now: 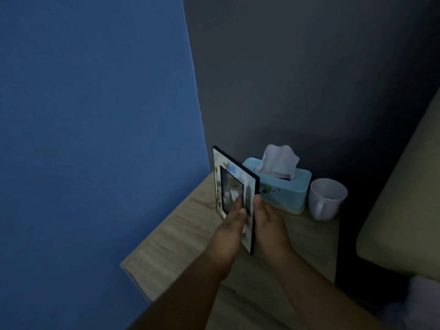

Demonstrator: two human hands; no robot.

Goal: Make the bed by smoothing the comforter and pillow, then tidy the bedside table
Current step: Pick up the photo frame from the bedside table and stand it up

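A picture frame (232,184) with a dark edge and a pale patterned front stands upright over the wooden bedside table (176,236). Both hands hold it at its lower near end. My left hand (228,229) lies against the front face, fingers reaching onto the picture. My right hand (269,225) grips the back, its thumb at the frame's edge. The room is dim and the picture itself is blurred.
A light blue tissue box (283,189) with a white tissue sticking out sits behind the frame by the grey wall. A white mug (327,198) stands right of it. The beige bed headboard (400,198) rises at the right; a blue wall fills the left.
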